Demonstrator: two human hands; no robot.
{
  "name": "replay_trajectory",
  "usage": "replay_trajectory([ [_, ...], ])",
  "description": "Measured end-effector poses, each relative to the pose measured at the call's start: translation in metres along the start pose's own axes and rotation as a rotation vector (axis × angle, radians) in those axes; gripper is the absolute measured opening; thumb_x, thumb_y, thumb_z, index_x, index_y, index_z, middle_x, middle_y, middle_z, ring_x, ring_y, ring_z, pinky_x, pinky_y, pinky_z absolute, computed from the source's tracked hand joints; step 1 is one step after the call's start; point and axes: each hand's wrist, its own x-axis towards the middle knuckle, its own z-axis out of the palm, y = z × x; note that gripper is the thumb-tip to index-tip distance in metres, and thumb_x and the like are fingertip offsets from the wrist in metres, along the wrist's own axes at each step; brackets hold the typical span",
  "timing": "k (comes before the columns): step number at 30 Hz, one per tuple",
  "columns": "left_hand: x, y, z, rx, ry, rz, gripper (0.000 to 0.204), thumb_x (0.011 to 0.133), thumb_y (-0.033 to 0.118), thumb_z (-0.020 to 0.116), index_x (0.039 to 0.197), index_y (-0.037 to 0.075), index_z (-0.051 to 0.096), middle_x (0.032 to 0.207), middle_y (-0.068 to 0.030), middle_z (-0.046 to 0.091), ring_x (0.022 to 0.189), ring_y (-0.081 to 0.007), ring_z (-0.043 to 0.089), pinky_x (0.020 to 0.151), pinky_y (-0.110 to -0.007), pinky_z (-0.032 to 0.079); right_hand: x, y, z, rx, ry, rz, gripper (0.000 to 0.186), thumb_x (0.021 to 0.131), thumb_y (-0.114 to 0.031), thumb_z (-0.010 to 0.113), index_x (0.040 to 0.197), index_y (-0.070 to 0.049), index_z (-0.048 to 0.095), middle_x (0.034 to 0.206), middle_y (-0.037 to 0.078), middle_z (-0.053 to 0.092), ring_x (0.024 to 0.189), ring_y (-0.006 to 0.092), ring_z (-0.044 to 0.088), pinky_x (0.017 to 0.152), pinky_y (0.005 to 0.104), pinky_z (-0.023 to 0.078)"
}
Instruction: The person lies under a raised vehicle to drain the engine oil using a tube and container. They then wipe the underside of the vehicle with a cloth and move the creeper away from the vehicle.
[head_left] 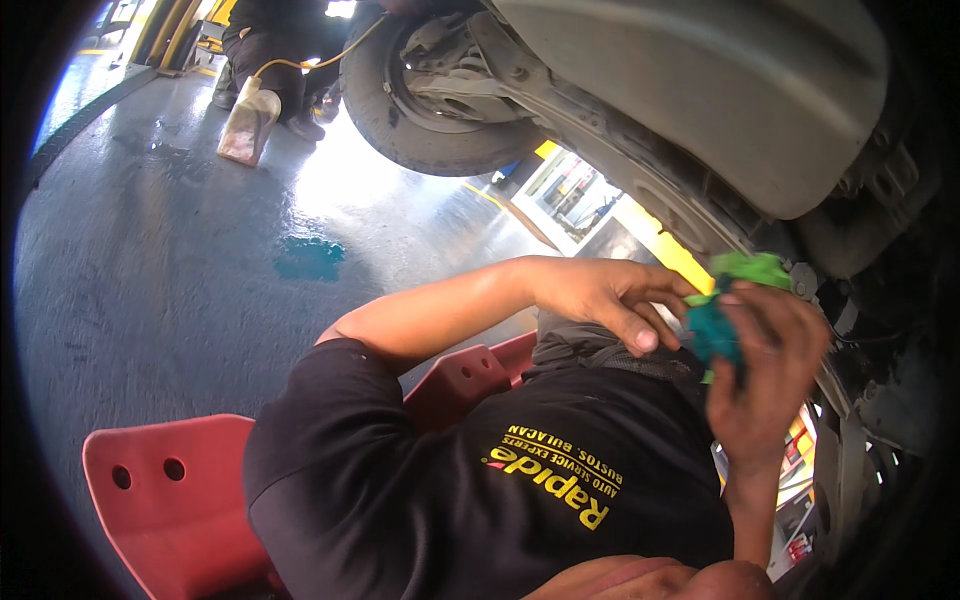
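Observation:
My right hand (765,355) grips a crumpled bright-green and teal cloth (716,325), slightly blurred, beneath the underside of a vehicle (680,80). Just left of the cloth is my left hand (625,305), its fingers apart and loosely bent, with nothing visible in them; its fingertips reach close to the cloth, and whether they touch it is unclear. Above both hands runs a metal suspension arm (650,200), with darker parts at the right, partly in shadow.
A tire (400,140) hangs at upper center. Beyond it a co-worker's legs (280,80) stand by a translucent bottle (250,130) with a yellow hose. I lie on a red creeper (170,500) above the blue-grey floor (140,280). A window-like white frame (570,190) shows behind.

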Motion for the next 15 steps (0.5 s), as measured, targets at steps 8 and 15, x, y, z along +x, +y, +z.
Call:
replay_trajectory([
  [8,-0.035,-0.076,-0.055,-0.463,0.207,0.119,0.096,0.079,0.029,0.085,0.155,0.011,0.03,0.148,-0.0088,0.046,0.134,-0.0235,0.048,0.11,-0.04,0.04,-0.006,0.008,0.149,0.812,-0.185,0.34,0.032,0.092,-0.013,0.065,0.121,0.0,0.06,0.12,0.016,0.059,0.111,0.0357,0.058,0.095,0.0413,0.048],
  [15,-0.053,-0.119,-0.094,-0.281,0.605,-0.262,0.058,0.09,0.02,0.074,0.141,0.003,0.051,0.128,-0.009,0.064,0.12,-0.0212,0.06,0.106,-0.037,0.045,-0.048,0.052,0.227,0.799,-0.379,0.511,0.041,0.098,-0.021,0.063,0.133,-0.002,0.054,0.123,0.018,0.052,0.11,0.0306,0.06,0.094,0.0374,0.05],
])
